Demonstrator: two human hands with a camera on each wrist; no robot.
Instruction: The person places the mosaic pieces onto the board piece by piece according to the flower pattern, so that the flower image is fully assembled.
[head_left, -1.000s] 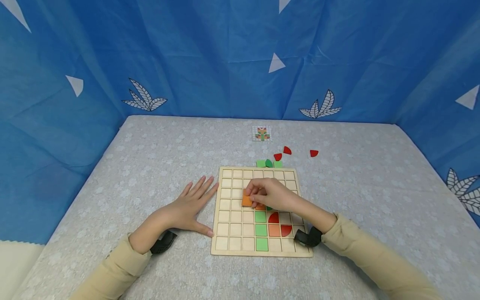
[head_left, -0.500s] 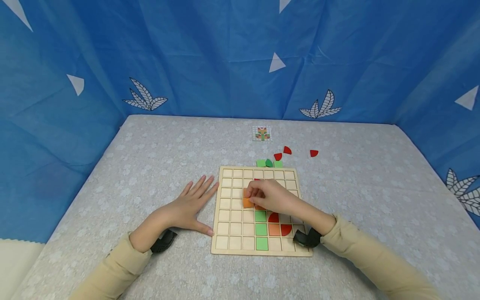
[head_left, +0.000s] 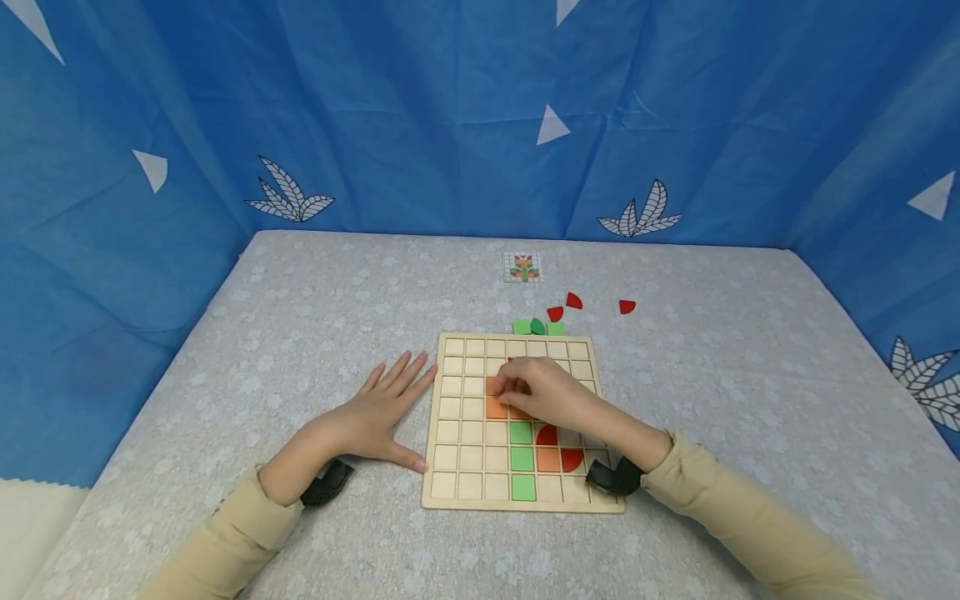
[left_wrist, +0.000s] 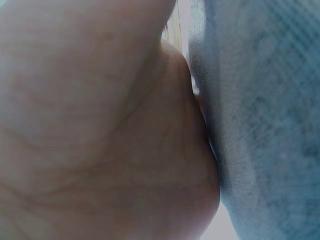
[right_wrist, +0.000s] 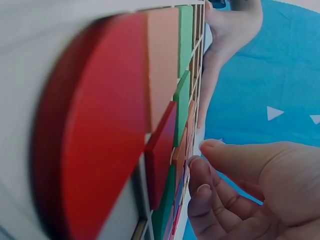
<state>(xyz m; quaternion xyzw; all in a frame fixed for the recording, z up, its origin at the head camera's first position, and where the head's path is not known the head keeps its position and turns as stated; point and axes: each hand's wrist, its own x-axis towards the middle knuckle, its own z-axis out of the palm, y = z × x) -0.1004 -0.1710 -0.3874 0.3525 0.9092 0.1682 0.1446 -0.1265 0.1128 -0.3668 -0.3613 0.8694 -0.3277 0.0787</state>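
My left hand [head_left: 375, 418] rests with fingers spread on the cloth, its fingertips and thumb right at the left edge of a wooden grid board [head_left: 471, 458]. Over the board's middle is my right hand [head_left: 551, 392], thumb and fingers bent, fingertips at a square orange tile [head_left: 495, 408] lying in a cell. In the right wrist view nothing shows between the thumb tip and the fingertips. Green square tiles [head_left: 521, 459] run down one column, beside red quarter-round tiles [head_left: 572, 460] and a salmon square tile [head_left: 548, 460]. The right hand hides several cells behind it.
Past the board's far edge lie light green tiles [head_left: 522, 327], a dark green leaf-shaped tile [head_left: 537, 327] and loose red quarter-round pieces [head_left: 574, 300]. Farther back is a small pattern card [head_left: 522, 267]. A blue curtain [head_left: 450, 125] hangs behind the table.
The orange tile under my right fingertips has shifted slightly right and toward me, and now lies square in its cell. My left hand has stayed still.
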